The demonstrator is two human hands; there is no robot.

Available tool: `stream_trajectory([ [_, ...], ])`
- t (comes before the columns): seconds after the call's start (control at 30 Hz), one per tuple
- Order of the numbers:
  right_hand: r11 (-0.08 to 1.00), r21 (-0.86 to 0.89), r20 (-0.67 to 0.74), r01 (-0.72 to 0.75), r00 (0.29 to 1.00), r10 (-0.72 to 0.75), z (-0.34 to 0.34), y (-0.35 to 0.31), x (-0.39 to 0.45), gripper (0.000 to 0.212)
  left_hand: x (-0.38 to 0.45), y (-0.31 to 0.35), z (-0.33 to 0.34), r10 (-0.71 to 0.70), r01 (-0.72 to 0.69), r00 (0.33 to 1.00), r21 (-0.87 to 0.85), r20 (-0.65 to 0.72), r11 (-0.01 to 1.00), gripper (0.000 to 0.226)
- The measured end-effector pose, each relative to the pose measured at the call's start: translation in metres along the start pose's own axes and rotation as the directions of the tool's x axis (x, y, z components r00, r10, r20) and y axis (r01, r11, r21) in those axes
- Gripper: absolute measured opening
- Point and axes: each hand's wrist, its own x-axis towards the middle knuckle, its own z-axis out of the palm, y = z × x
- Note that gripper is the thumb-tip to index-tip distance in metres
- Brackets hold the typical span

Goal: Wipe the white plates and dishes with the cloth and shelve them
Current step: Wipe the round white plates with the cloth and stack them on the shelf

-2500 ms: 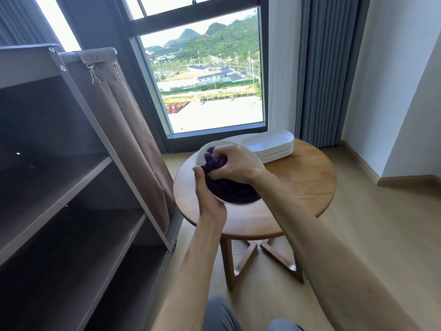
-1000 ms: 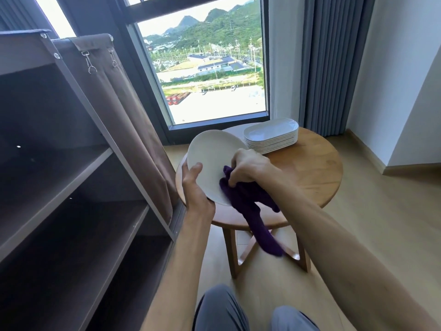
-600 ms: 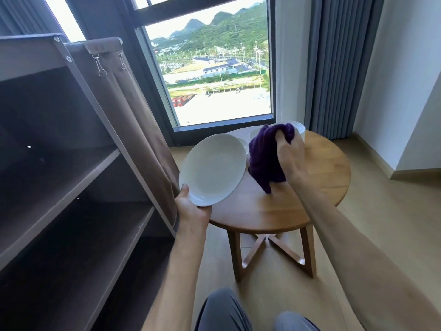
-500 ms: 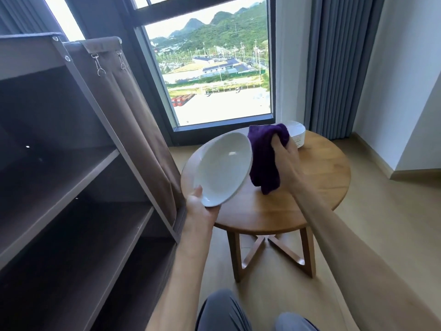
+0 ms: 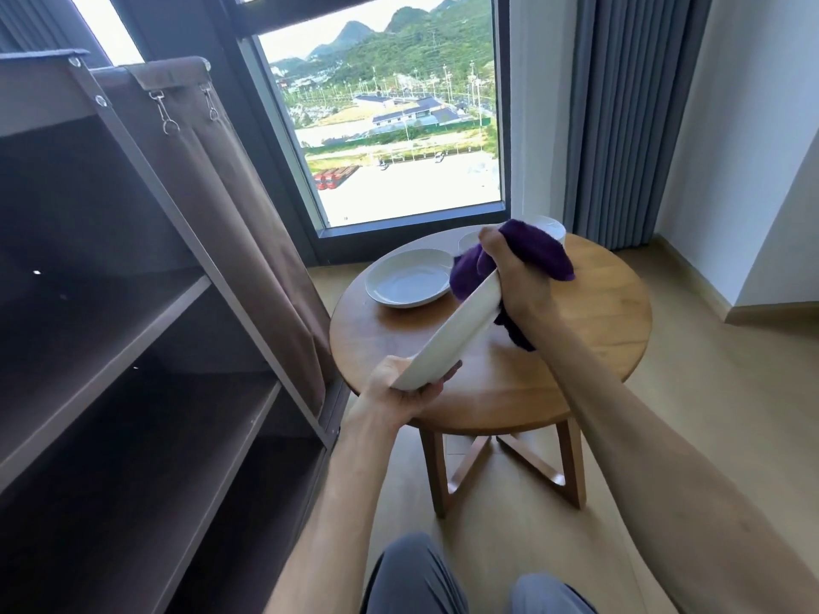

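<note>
We see the white plate point(image 5: 452, 336) edge-on, slanting from the left hand point(image 5: 401, 394) gripping its near rim up to the right hand point(image 5: 520, 281) clutching the purple cloth point(image 5: 538, 250) over its far rim.

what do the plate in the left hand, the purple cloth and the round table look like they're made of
Plate: likely glazed ceramic, possibly melamine; smooth, white, rigid rim.
Purple cloth: soft, fuzzy fabric, probably microfibre or terry; it bunches in the right hand.
Round table: wood with visible grain and a satin sheen.
</note>
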Motion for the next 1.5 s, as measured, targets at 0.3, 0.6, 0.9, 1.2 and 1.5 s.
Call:
stream_trajectory([
  [0.3,0.976,-0.207,-0.050,-0.066,0.997,0.057,-0.007,-0.005,0.017,0.039,-0.013,0.044,-0.003,0.473,-0.582,0.812,0.533,0.341,0.614,0.083],
  [0.6,0.964,-0.266,-0.134,0.012,0.990,-0.049,0.020,-0.004,0.017,0.070,-0.043,0.050,0.029,0.327,-0.706,0.706,0.587,0.628,0.396,0.054],
  [0.9,0.909,-0.418,-0.148,0.004,0.986,-0.072,0.041,-0.015,0.025,0.068,-0.050,0.057,0.045,0.454,-0.515,0.775,0.856,0.440,0.048,0.047],
  [1.2,0.970,-0.136,0.049,0.203,0.979,-0.198,0.052,-0.038,0.010,0.055,-0.024,0.051,0.025,0.639,-0.642,0.689,0.699,0.344,0.316,0.021],
  [1.5,0.722,-0.372,0.159,0.584,0.806,-0.571,0.047,-0.047,0.033,0.025,-0.020,0.038,0.017,0.648,-0.680,0.728,0.350,0.224,0.644,0.028],
])
